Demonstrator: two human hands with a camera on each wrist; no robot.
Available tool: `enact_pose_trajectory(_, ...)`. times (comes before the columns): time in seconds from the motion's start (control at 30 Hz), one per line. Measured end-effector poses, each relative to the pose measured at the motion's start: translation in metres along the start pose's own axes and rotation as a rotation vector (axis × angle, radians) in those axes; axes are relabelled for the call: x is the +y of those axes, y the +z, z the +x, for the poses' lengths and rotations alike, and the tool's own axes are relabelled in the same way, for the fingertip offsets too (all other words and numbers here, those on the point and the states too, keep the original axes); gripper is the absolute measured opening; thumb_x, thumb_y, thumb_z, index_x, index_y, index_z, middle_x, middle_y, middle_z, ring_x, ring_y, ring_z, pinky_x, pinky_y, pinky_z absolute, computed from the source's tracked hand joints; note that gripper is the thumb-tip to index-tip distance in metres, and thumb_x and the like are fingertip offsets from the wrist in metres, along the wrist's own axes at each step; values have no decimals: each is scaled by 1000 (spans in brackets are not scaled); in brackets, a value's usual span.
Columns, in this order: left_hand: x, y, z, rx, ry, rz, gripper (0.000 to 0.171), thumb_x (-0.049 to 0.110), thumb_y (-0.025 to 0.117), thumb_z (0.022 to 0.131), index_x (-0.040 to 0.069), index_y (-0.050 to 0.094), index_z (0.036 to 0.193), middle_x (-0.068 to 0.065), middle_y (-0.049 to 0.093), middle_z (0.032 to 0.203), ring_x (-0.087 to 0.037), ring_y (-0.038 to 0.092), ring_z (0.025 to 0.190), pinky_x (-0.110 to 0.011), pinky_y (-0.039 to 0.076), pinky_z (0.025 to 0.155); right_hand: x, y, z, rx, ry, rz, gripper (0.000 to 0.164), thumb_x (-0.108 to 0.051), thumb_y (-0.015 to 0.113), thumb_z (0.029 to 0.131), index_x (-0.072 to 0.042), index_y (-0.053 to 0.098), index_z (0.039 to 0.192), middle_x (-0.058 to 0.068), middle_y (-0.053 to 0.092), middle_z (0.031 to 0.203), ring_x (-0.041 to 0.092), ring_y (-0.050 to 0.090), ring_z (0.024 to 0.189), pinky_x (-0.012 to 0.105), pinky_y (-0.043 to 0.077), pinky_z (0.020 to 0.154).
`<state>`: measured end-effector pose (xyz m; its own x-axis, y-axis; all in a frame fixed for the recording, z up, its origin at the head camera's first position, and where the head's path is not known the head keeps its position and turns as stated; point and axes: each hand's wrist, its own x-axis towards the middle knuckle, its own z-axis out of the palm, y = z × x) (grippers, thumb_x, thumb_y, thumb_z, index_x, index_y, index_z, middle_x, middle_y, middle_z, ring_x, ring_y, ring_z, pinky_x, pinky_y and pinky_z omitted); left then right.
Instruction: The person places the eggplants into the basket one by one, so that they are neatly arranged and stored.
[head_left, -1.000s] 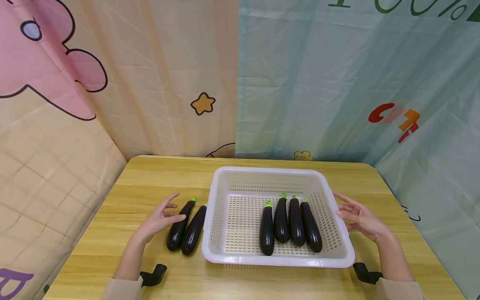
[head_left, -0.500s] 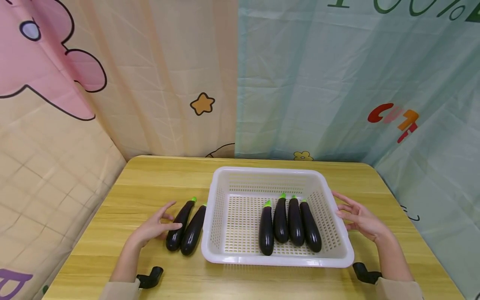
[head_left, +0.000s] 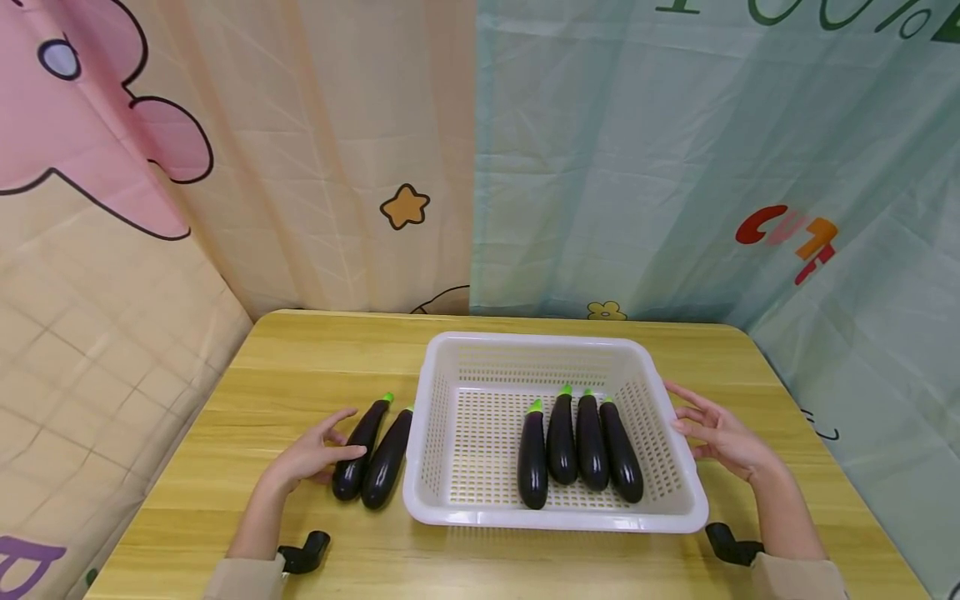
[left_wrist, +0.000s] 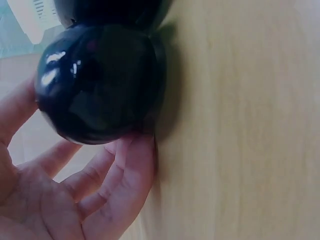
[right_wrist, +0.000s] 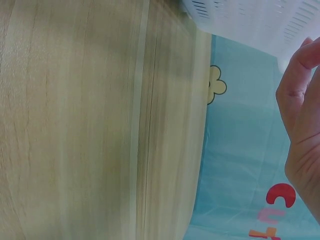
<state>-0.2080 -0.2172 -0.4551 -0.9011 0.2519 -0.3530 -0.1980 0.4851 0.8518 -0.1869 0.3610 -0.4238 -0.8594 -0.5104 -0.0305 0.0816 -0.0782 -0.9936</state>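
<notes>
Two dark, glossy eggplants lie side by side on the table, left of a white plastic basket [head_left: 555,521]. My left hand [head_left: 311,454] holds the outer eggplant [head_left: 365,433], its thumb over the top and its other fingers at the far side. In the left wrist view the rounded end of that eggplant [left_wrist: 100,85] sits between thumb and fingers. The inner eggplant [head_left: 387,462] lies close to the basket wall. My right hand [head_left: 720,433] rests its fingers against the outside of the basket's right wall, partly seen in the right wrist view.
Several eggplants [head_left: 592,442] with green stem ends lie inside the basket, toward its right half. The wooden table [head_left: 337,342] ends at patterned curtains [head_left: 600,167] behind and on both sides. Black wrist mounts [head_left: 303,552] sit by both forearms.
My left hand has lowered onto the outer eggplant, its thumb now over it. The right hand, the basket and the eggplants stay where they were.
</notes>
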Motion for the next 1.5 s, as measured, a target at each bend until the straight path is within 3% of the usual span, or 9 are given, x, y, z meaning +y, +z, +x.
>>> enact_pose_trajectory(0.17,0,0,2,-7,-24,-19,76,26,68,83,2,26,142,-12,44,92,-18,45,65,-32,47,54,0,0,0,-7,-2,3,56,5,38,95,-24,31,143,1,60,108,17,62,94,37,55,68)
enact_pose_trajectory(0.47,-1,0,5,-20,-30,-25,71,23,66,83,5,30,141,-11,44,88,-18,45,64,-33,49,53,0,1,-1,-6,-5,3,56,5,38,95,-24,31,142,1,60,108,17,62,94,37,55,69)
enact_pose_trajectory(0.73,-5,-3,9,-34,-58,-131,69,24,65,84,8,30,142,-14,49,99,-18,55,71,-36,53,60,2,-1,0,-11,-11,5,56,6,37,95,-24,31,143,0,60,108,17,62,94,37,55,68)
enact_pose_trajectory(0.87,-3,-6,9,-54,-48,-197,70,24,63,85,8,27,143,-7,50,82,-13,54,66,-34,52,60,2,-1,0,-15,-15,8,57,6,37,95,-23,30,143,1,60,108,17,62,94,37,55,68)
enact_pose_trajectory(1.0,2,-12,8,-64,-24,-233,71,25,61,86,9,23,144,-1,51,72,-11,51,62,-31,52,59,2,-1,0,-16,-18,11,57,6,37,95,-23,30,143,1,60,108,17,62,94,37,55,68)
enact_pose_trajectory(1.17,14,-17,7,-107,20,-328,69,23,55,90,9,17,146,-4,63,88,-18,63,75,-38,54,66,3,-2,0,-14,-16,13,57,6,37,95,-24,30,143,0,60,108,17,62,94,37,55,68)
enact_pose_trajectory(1.5,47,-13,9,-117,94,-437,66,18,55,91,10,17,146,-3,64,92,-19,65,81,-40,53,70,2,-1,0,-16,-12,16,56,5,37,95,-23,30,143,1,60,108,17,62,95,38,55,69)
